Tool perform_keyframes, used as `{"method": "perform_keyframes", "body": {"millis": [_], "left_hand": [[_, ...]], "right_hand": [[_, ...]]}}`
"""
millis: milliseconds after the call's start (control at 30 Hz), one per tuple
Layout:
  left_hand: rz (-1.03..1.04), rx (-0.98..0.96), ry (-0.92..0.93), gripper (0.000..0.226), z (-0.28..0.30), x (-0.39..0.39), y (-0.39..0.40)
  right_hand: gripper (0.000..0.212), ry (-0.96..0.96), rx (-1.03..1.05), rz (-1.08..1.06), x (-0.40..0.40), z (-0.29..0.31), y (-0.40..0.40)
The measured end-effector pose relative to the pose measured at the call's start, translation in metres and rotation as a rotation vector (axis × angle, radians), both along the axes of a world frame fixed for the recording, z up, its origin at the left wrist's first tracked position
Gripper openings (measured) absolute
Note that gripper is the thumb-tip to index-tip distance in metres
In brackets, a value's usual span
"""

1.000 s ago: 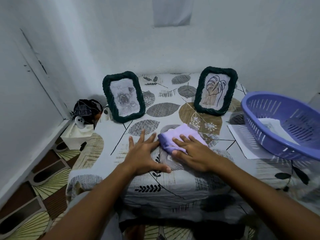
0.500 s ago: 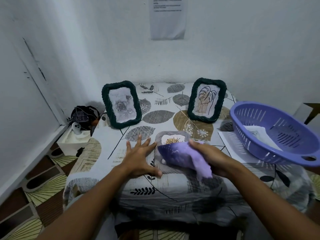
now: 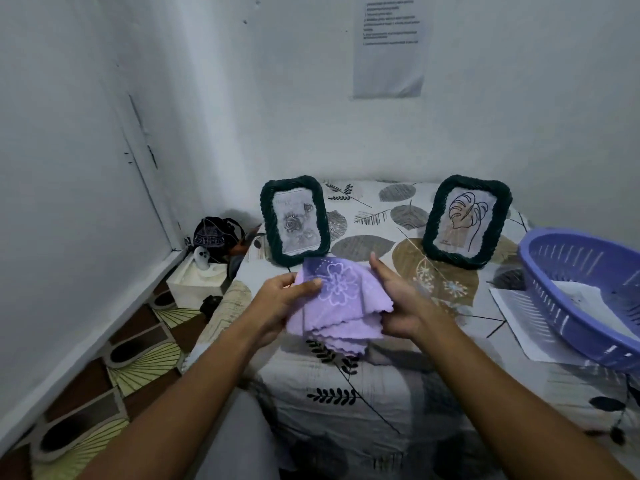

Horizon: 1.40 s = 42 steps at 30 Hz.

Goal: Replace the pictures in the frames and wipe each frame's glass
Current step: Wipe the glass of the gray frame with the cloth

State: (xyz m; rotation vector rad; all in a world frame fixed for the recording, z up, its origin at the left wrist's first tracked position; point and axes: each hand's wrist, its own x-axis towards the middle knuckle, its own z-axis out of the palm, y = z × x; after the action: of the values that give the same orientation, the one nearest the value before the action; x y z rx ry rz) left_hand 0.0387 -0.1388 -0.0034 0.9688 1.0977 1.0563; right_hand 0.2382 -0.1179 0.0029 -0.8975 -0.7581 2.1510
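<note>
i am looking at a table (image 3: 398, 386) in a white corner, and a cloth with leaf prints is covering it. a sheet of paper (image 3: 388, 46) is hanging on the wall at the top of the picture. in the middle, both hands are holding up a folded purple cloth (image 3: 341, 299) with a white flower on it. the left hand (image 3: 280, 306) is gripping its left edge, with the thumb lying on top. the right hand (image 3: 398, 299) is holding its right side, fingers reaching up behind it and thumb under the folds. behind the cloth, a dark green frame with a rose picture (image 3: 294, 220) is standing upright. another dark green frame with a leaf drawing (image 3: 465, 220) is standing to the right of it, well apart. at the right edge, a purple basket (image 3: 581, 271) is sitting on a white sheet (image 3: 519, 327), with paper inside. at the left, a white box (image 3: 197, 284) is sitting on the floor.
</note>
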Motion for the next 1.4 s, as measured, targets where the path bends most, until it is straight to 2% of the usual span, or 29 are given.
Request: {"method": "perform_keyframes", "body": {"millis": [100, 267, 367, 433, 533, 600, 700, 767, 967, 1067, 1200, 1333, 1400], "left_hand": [[0.096, -0.066, 0.033, 0.038, -0.006, -0.033, 0.002], [0.148, -0.148, 0.119, 0.046, -0.011, -0.076, 0.003], [0.171, -0.177, 0.25, 0.024, -0.013, -0.091, 0.005], [0.189, -0.182, 0.326, 0.02, -0.018, -0.101, 0.008], [0.204, -0.196, 0.425, 0.032, -0.024, -0.111, 0.009], [0.215, -0.181, 0.511, 0.031, -0.025, -0.114, 0.01], [0.205, -0.152, 0.648, 0.033, -0.021, -0.116, 0.011], [0.195, -0.142, 0.763, 0.04, -0.015, -0.119, 0.012], [0.177, -0.022, 1.035, 0.039, 0.011, -0.115, 0.02], [0.148, 0.057, 1.027, 0.04, 0.019, -0.092, 0.028], [0.061, 0.136, 0.795, 0.037, 0.02, -0.039, 0.034], [-0.062, 0.119, 0.615, 0.025, 0.01, 0.02, 0.035], [-0.082, 0.07, 0.549, 0.021, 0.002, 0.044, 0.036]], "right_hand": [[0.068, -0.111, -0.019, 0.05, -0.024, -0.003, 0.015], [0.031, -0.362, 0.109, 0.059, -0.057, -0.02, 0.028], [0.019, -0.461, 0.15, 0.013, -0.074, -0.027, 0.029], [0.013, -0.528, 0.183, -0.011, -0.084, -0.032, 0.029], [0.017, -0.628, 0.237, -0.05, -0.096, -0.036, 0.029], [0.019, -0.706, 0.28, -0.063, -0.101, -0.037, 0.029], [0.04, -0.83, 0.367, -0.08, -0.103, -0.037, 0.031], [0.031, -0.904, 0.405, -0.043, -0.101, -0.033, 0.032], [0.03, -0.807, 0.278, -0.043, -0.062, -0.005, 0.027], [0.034, -0.788, 0.255, -0.12, -0.031, 0.006, 0.025], [0.034, -0.786, 0.235, -0.254, 0.023, 0.014, 0.022], [0.023, -0.939, 0.267, -0.427, 0.074, 0.008, 0.017], [0.019, -1.047, 0.341, -0.436, 0.09, -0.001, 0.011]]}}
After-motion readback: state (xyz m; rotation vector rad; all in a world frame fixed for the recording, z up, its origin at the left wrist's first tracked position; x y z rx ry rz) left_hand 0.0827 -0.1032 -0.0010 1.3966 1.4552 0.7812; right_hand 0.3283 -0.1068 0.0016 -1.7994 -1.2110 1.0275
